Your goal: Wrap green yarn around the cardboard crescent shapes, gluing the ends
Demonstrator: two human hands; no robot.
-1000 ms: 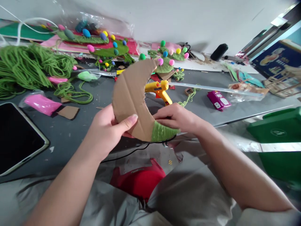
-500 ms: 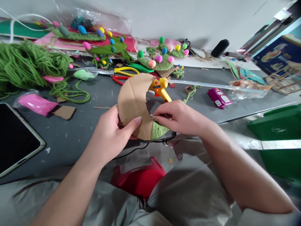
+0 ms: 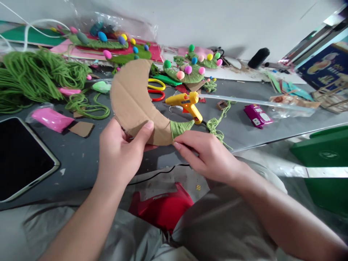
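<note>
A crescent-shaped piece of cardboard (image 3: 136, 98) is held up over the table's front edge. Light green yarn (image 3: 179, 128) is wound around its right tip. My left hand (image 3: 125, 145) grips the lower left edge, thumb on the front face and fingers behind. At the lower rim, beside the wound part, my right hand (image 3: 208, 152) pinches with thumb and forefinger where the yarn meets bare cardboard; the strand itself is hardly visible there. Just behind the crescent lies a yellow hot glue gun (image 3: 187, 103) with a long clear glue stick in its back.
A heap of green yarn (image 3: 40, 76) and a dark-screened tablet (image 3: 24, 159) lie at left. Scissors (image 3: 157, 95) sit partly behind the cardboard. Yarn-covered pieces with coloured pompoms (image 3: 187, 74) line the back. A purple packet (image 3: 257, 116) is at right, near green bins (image 3: 323, 148).
The crescent has moved up and left and tilted, its wound tip now showing. My right hand has gone from the inner curve to the lower outer edge. The glue gun is less covered.
</note>
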